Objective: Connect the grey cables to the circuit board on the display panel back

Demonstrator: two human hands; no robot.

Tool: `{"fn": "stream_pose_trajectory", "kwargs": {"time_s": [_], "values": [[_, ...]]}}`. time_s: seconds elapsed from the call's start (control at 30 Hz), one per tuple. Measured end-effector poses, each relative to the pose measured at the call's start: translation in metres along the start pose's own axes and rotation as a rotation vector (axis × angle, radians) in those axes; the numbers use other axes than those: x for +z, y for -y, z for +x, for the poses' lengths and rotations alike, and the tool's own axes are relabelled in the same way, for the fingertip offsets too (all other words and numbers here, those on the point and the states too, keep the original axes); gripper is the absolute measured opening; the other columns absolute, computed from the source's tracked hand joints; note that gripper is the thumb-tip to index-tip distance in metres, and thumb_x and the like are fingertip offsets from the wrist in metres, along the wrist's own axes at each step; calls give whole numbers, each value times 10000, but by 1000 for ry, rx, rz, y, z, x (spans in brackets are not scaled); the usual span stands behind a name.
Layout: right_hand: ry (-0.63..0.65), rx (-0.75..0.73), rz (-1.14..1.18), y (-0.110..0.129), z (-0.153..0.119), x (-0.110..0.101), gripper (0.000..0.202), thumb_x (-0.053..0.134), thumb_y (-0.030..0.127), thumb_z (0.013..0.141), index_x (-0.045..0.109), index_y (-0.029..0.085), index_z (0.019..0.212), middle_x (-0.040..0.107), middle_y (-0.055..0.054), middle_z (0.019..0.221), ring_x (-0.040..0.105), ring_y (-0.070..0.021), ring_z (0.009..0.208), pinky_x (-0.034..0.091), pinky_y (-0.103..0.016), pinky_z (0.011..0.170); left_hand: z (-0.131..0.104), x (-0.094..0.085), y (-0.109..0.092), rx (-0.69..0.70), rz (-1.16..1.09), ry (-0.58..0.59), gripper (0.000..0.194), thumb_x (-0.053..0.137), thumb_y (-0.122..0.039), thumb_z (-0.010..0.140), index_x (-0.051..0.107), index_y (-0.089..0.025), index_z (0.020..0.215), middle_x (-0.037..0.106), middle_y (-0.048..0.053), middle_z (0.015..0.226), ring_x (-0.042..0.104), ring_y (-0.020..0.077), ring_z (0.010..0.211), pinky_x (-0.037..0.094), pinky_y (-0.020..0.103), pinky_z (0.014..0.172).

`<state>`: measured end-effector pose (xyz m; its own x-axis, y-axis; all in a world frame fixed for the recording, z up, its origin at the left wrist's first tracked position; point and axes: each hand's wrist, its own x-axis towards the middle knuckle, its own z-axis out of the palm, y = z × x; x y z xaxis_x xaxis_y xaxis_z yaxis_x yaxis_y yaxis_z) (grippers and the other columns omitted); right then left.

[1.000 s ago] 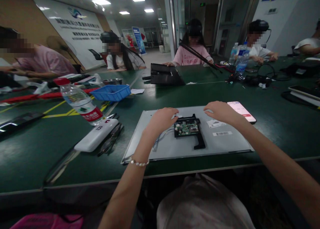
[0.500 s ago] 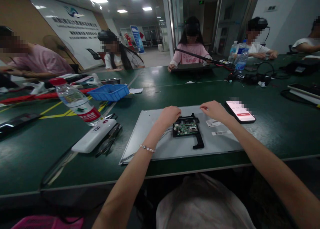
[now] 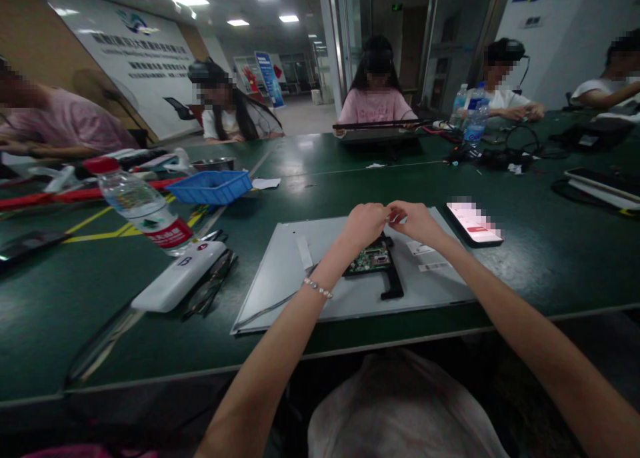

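Note:
My left hand (image 3: 367, 223) and my right hand (image 3: 413, 222) meet at their fingertips above the far edge of a black frame (image 3: 393, 281). Both have their fingers drawn together in a pinch; whatever is between them, if anything, is too small or hidden to make out. Inside the frame sits a green circuit board (image 3: 370, 261), partly covered by my left hand and wrist. Frame and board rest on a flat grey-white panel (image 3: 280, 265). A thin cable (image 3: 273, 307) runs from under my left forearm to the panel's near left corner.
Left of the panel are a white power bank (image 3: 183, 275), eyeglasses (image 3: 210, 288), a tilted water bottle (image 3: 145, 208) and a blue tray (image 3: 213, 189). A lit phone (image 3: 474, 223) lies to the right. Several people sit around the green table (image 3: 545, 258).
My hands have come together from either side of the frame, the left moving right and the right slightly left. The view has shifted a little.

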<state>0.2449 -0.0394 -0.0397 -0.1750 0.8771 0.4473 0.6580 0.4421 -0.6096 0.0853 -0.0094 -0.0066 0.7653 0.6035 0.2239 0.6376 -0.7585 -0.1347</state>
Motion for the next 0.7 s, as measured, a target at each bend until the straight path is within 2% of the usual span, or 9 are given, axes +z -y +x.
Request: {"fn": "stream_pose_trajectory", "kwargs": {"time_s": [0.17,0.27,0.37,0.47,0.57,0.7], "values": [[-5,-13,-29,1,0,2,112,586,145,761,627,151,865,698,-40,773,654,-157,684,481,-254,658,-3,-7,-5,5,11,-46,236,421,-131,902,584,-143,1071,668,100,936,629,228,899,442,338,789],[-1,-29,-59,-1,-1,1,190,575,155,787,643,154,964,716,-50,833,664,-165,722,484,-263,682,-9,-11,-2,19,0,-63,232,450,-201,913,569,-162,1108,660,86,981,618,230,951,440,333,809],[34,-14,-176,-9,-1,-3,206,548,183,828,678,185,987,729,-55,904,670,-181,809,486,-275,732,-22,-12,12,0,-41,-38,309,478,-305,914,541,-173,1186,635,93,1109,597,230,1038,439,331,857],[108,29,-301,-22,-2,-6,207,540,190,840,714,196,954,734,-56,929,669,-191,850,487,-285,769,-41,-11,36,-77,-102,36,403,509,-325,890,502,-151,1253,600,110,1221,566,226,1124,419,326,932],[163,25,-368,-32,-4,-7,220,538,199,850,726,189,964,730,-65,977,664,-201,893,485,-305,820,-62,-12,59,-119,-229,187,572,551,-412,853,428,-132,1337,553,122,1317,537,216,1183,397,295,977],[197,-40,-395,-36,-7,-4,222,527,217,875,732,188,954,719,-73,1003,643,-209,968,469,-323,882,-82,-12,74,-67,-386,370,829,545,-579,803,269,-124,1439,389,148,1467,410,226,1320,326,297,1058]]}}
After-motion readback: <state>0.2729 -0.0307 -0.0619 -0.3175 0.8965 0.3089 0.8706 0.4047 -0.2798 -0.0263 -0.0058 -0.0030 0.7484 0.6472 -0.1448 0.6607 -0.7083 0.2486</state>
